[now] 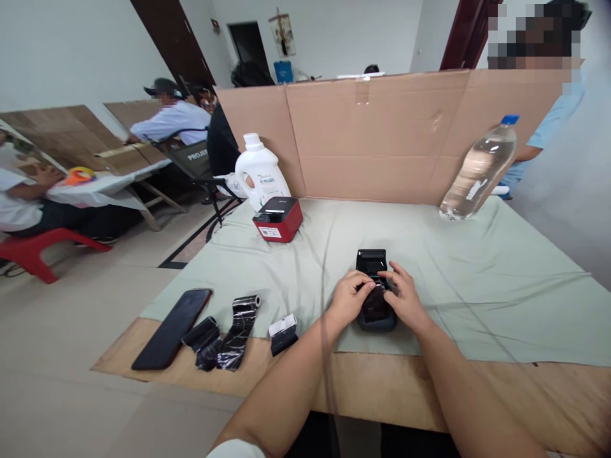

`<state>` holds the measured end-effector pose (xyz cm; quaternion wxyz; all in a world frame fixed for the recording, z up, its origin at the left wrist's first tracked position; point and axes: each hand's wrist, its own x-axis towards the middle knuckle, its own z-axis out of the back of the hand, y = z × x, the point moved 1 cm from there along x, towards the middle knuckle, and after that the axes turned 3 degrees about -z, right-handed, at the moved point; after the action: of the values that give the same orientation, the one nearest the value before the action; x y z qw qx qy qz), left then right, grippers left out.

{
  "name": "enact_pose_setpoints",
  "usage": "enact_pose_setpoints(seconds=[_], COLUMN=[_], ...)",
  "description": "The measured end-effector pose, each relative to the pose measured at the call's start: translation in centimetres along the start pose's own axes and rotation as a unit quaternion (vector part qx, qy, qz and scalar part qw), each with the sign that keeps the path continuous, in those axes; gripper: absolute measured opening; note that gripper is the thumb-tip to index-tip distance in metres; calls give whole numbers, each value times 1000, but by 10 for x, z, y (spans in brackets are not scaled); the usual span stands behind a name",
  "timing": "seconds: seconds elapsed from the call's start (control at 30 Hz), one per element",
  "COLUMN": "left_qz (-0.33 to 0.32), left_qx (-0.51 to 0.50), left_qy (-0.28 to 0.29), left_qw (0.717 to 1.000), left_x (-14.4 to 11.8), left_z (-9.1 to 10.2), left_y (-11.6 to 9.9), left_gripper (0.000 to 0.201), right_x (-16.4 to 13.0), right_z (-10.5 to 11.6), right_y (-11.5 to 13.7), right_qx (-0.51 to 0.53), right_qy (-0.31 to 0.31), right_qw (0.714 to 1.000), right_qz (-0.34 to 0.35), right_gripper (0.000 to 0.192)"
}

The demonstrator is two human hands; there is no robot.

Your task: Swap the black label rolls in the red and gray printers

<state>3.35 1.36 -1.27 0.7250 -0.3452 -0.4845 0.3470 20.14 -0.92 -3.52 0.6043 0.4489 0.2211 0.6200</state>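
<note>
Left hand: the left hand (347, 298) rests on the near left part of a small black printer (375, 289), fingers curled onto its open middle, closed on the device from that side.
Right hand: the right hand (405, 299) grips the printer from the right, thumb and fingers bent over its dark inner part; the 2 hands nearly meet above it.
Black printer: it lies on the grey cloth (477, 286) near the front of the bench (548, 394), its lid (371, 261) tipped open toward the far side; what sits under the fingers is too dark to tell.
Bench front, left: a black phone (172, 327) lies face up at the cloth's corner; just beside it are 2 dark crumpled strips (224, 337), and next to those a small roll (282, 332) in black and white.
Middle left: a red and black printer (278, 219) stands shut on the cloth, well apart from the hands.
Behind it: a white jug (260, 170) stands touching or nearly touching the cardboard screen (382, 133).
Far right: a clear plastic bottle (480, 168) with a blue cap leans tilted against the screen.
Beyond the screen: a person in light blue (554, 121) stands at right; other people sit at tables at far left.
</note>
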Motion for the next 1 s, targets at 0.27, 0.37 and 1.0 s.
enact_pose_setpoints(seconds=[0.27,0.37,1.0], left_qz=[-11,-17,37], left_qx=[19,27,-23], left_qy=[28,39,24], left_qw=[999,999,999], left_x=[1,1,0], left_z=[0,1,2], left_y=[0,0,7], left_gripper=[21,28,36], right_x=[23,37,38], right_z=[15,21,29], right_y=[23,40,25], right_qx=[-198,-301,-185], right_qy=[164,248,154], right_qw=[966,921,967], right_qz=[-7,-20,82], right_gripper=[30,32,23])
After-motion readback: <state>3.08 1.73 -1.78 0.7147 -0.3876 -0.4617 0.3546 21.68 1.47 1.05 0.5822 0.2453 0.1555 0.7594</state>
